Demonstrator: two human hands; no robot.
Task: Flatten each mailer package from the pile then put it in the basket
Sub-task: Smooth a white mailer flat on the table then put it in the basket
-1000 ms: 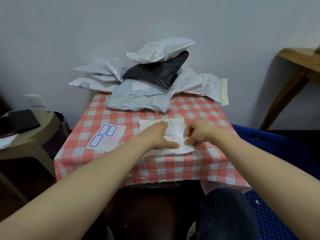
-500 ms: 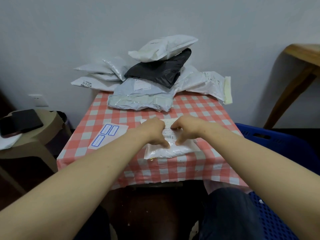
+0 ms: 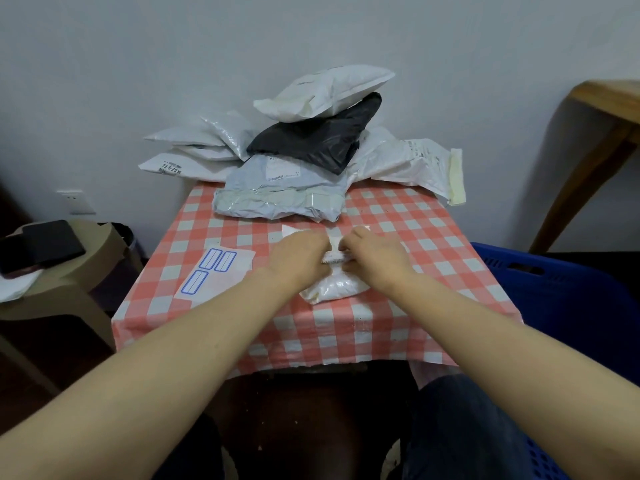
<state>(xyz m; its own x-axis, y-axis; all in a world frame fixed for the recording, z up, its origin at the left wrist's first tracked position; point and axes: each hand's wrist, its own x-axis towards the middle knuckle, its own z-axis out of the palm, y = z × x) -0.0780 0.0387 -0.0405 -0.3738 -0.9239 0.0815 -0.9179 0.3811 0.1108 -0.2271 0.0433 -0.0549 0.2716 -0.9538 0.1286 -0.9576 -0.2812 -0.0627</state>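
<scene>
A small white mailer (image 3: 333,289) lies in the middle of the red-checked table (image 3: 426,237). My left hand (image 3: 298,258) and my right hand (image 3: 374,254) meet on top of it, fingers curled down and pinching its labelled middle, which bunches up between them. The hands hide most of the mailer. At the table's far edge, against the wall, sits the pile of mailers (image 3: 280,199): white and grey ones, a black one (image 3: 311,143) and a puffy white one on top. The blue basket (image 3: 540,282) stands low on the right of the table.
A white sheet with blue-framed labels (image 3: 216,275) lies on the table left of my hands. A beige stool (image 3: 69,299) with a dark flat object (image 3: 41,244) stands at the left. A wooden table (image 3: 609,109) is at the far right.
My hands have come together over the mailer's middle; the left went from lying flat to curled. The mailer now looks bunched and narrower between them.
</scene>
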